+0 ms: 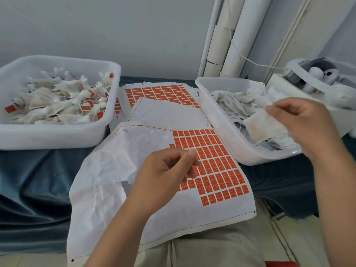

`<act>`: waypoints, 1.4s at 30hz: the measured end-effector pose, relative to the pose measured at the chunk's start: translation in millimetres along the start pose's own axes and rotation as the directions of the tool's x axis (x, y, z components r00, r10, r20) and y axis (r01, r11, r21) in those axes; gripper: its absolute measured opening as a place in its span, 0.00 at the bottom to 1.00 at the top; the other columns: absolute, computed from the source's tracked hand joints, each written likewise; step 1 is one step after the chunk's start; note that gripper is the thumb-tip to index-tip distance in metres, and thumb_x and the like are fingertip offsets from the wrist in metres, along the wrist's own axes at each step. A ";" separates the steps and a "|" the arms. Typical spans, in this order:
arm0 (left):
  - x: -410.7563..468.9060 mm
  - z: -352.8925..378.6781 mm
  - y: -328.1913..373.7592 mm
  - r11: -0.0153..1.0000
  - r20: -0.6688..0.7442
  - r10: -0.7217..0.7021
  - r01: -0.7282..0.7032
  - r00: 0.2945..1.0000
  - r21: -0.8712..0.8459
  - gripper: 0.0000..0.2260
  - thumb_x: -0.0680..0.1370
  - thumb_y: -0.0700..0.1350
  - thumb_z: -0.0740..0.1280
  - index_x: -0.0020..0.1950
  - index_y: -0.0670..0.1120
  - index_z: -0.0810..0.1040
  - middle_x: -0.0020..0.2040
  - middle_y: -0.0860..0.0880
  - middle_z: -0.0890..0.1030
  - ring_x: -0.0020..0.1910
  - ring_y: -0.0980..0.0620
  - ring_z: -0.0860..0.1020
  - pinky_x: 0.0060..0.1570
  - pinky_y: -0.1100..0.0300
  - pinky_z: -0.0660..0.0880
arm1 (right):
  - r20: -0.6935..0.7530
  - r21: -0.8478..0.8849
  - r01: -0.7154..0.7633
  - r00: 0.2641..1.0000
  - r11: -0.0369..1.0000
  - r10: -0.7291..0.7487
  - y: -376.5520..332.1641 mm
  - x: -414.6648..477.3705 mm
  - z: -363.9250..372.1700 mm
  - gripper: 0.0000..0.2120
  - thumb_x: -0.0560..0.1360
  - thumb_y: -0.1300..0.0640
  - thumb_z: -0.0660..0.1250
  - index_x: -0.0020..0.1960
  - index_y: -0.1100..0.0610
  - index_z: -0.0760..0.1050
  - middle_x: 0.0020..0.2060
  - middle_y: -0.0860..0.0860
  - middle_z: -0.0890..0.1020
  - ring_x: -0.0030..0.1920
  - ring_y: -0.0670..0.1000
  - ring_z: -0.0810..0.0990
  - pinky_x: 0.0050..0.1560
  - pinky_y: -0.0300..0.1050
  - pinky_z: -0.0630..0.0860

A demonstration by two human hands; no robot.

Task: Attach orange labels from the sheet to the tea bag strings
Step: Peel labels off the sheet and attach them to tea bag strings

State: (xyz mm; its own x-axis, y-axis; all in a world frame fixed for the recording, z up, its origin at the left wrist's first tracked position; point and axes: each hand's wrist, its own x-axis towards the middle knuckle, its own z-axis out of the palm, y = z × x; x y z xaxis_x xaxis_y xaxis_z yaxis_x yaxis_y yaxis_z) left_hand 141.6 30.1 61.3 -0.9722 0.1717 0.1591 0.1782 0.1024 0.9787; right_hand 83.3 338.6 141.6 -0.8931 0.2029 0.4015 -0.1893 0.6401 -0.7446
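Note:
A label sheet (107, 180) lies across my lap and the table edge, with orange labels (215, 160) left on its right half. My left hand (167, 170) hovers over those labels, thumb against forefinger and the other fingers curled; I see nothing between them. My right hand (302, 124) pinches a white tea bag (264, 126) by its top edge, above the right white bin (221, 130). That bin holds a heap of unlabelled tea bags (233, 101). The left white bin (57, 135) holds several tea bags with orange labels (57, 101).
A full sheet of orange labels (159, 93) lies at the back between the bins, with a stripped backing sheet (169, 112) on top of it. Blue cloth (38, 180) covers the table. White pipes (227, 35) stand behind, and a white device (316, 74) sits far right.

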 end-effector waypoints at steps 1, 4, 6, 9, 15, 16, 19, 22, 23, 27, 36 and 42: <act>-0.4 1.7 -0.7 1.000 0.000 0.010 -0.010 1.000 0.006 0.16 0.77 0.63 0.64 0.42 0.55 0.84 0.40 0.58 0.86 0.41 0.58 0.86 0.40 0.72 0.78 | -0.013 0.006 0.049 0.999 0.999 -0.049 -11.8 -3.7 -2.6 0.09 0.77 0.45 0.75 0.44 0.29 0.83 0.43 0.35 0.86 0.42 0.35 0.83 0.49 0.43 0.76; -1.5 7.8 -2.3 0.998 -0.018 0.057 -0.057 0.998 0.028 0.07 0.79 0.61 0.66 0.51 0.62 0.83 0.47 0.58 0.86 0.48 0.55 0.86 0.46 0.65 0.83 | 0.093 -0.067 0.211 0.975 0.975 -0.204 -45.2 -17.9 -6.1 0.09 0.80 0.44 0.71 0.49 0.27 0.81 0.47 0.32 0.85 0.47 0.35 0.83 0.48 0.42 0.74; -3.5 12.2 -3.5 0.990 -0.072 0.109 -0.102 0.991 0.093 0.11 0.78 0.63 0.68 0.59 0.66 0.78 0.54 0.63 0.84 0.54 0.58 0.84 0.49 0.66 0.82 | 0.230 -0.135 0.293 0.938 0.946 -0.258 -62.6 -31.3 0.1 0.08 0.81 0.42 0.68 0.53 0.28 0.81 0.47 0.31 0.85 0.47 0.37 0.82 0.45 0.42 0.74; -6.3 19.1 -0.5 0.988 -0.086 0.147 -0.141 0.985 0.069 0.27 0.75 0.70 0.69 0.72 0.64 0.72 0.64 0.69 0.78 0.64 0.65 0.78 0.56 0.72 0.76 | 0.446 -0.174 0.374 0.854 0.911 -0.266 -79.4 -53.1 22.4 0.09 0.77 0.32 0.65 0.54 0.28 0.80 0.46 0.31 0.84 0.44 0.39 0.82 0.39 0.40 0.75; -5.0 14.6 -4.1 1.000 0.307 0.005 -0.004 0.952 -0.004 0.08 0.79 0.54 0.74 0.54 0.52 0.85 0.50 0.51 0.87 0.50 0.51 0.86 0.54 0.47 0.82 | 0.594 0.095 0.250 0.762 0.964 -0.256 -57.3 -86.2 75.4 0.05 0.78 0.49 0.75 0.50 0.38 0.86 0.42 0.37 0.86 0.43 0.41 0.85 0.42 0.30 0.76; -4.0 14.1 -6.7 1.000 0.291 -0.022 0.018 0.957 0.016 0.06 0.79 0.54 0.74 0.51 0.52 0.86 0.46 0.51 0.88 0.46 0.52 0.86 0.51 0.49 0.83 | 0.573 0.126 0.203 0.784 0.971 -0.239 -52.3 -88.3 79.1 0.07 0.78 0.51 0.75 0.49 0.38 0.86 0.41 0.39 0.86 0.41 0.42 0.84 0.40 0.31 0.77; -1.3 15.2 -13.9 0.998 0.191 -0.060 0.052 0.980 0.047 0.09 0.80 0.58 0.72 0.47 0.54 0.84 0.41 0.54 0.87 0.39 0.57 0.85 0.40 0.61 0.80 | 0.565 0.186 0.060 0.810 0.981 -0.157 -45.2 -88.7 77.4 0.07 0.78 0.45 0.74 0.55 0.36 0.84 0.43 0.43 0.87 0.41 0.43 0.84 0.41 0.34 0.79; 0.8 17.1 -21.6 0.996 0.112 -0.076 0.071 0.991 0.045 0.06 0.81 0.59 0.70 0.49 0.59 0.83 0.43 0.55 0.87 0.42 0.55 0.86 0.45 0.56 0.83 | 0.569 0.117 0.010 0.819 0.993 -0.075 -37.5 -86.4 68.2 0.12 0.75 0.36 0.72 0.59 0.33 0.82 0.46 0.41 0.86 0.43 0.42 0.84 0.43 0.34 0.79; 1.5 17.2 -23.4 0.997 0.105 -0.077 0.073 0.991 0.040 0.04 0.82 0.58 0.69 0.50 0.61 0.82 0.44 0.56 0.87 0.44 0.55 0.86 0.46 0.56 0.84 | 0.566 0.085 0.004 0.823 0.996 -0.052 -36.2 -86.3 66.3 0.11 0.76 0.38 0.72 0.57 0.33 0.83 0.45 0.41 0.86 0.42 0.41 0.84 0.42 0.34 0.79; 1.8 16.8 -21.8 0.999 0.125 -0.048 0.047 0.991 0.015 0.06 0.85 0.57 0.64 0.52 0.67 0.80 0.50 0.64 0.85 0.50 0.61 0.85 0.43 0.69 0.81 | 0.580 -0.062 0.063 0.815 0.996 -0.015 -36.5 -85.5 64.6 0.07 0.79 0.43 0.70 0.46 0.39 0.86 0.32 0.42 0.82 0.30 0.40 0.75 0.32 0.32 0.72; 0.9 15.8 -20.4 0.994 0.252 0.019 -0.045 0.968 0.098 0.11 0.81 0.63 0.64 0.52 0.59 0.80 0.45 0.59 0.82 0.47 0.58 0.82 0.44 0.68 0.78 | 0.825 0.037 -0.281 0.550 0.959 0.129 -27.7 -83.7 62.8 0.22 0.79 0.40 0.69 0.38 0.58 0.74 0.29 0.48 0.66 0.28 0.48 0.61 0.28 0.38 0.63; 0.3 3.5 -14.6 0.994 0.336 -0.048 0.079 0.941 -0.080 0.19 0.84 0.60 0.58 0.57 0.49 0.83 0.53 0.56 0.87 0.56 0.56 0.85 0.55 0.73 0.75 | 0.841 0.531 -0.785 0.535 0.319 -0.083 -13.9 -72.9 63.4 0.25 0.71 0.53 0.79 0.31 0.49 0.63 0.23 0.43 0.66 0.22 0.43 0.56 0.21 0.34 0.59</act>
State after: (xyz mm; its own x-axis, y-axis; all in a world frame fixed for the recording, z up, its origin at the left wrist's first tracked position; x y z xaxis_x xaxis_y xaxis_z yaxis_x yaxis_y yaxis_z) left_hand 139.2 32.0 46.6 -0.8723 0.4855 0.0589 0.0881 0.0374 0.9954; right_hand 125.2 268.0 89.0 -0.8048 -0.5681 -0.1719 0.4245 -0.3485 -0.8357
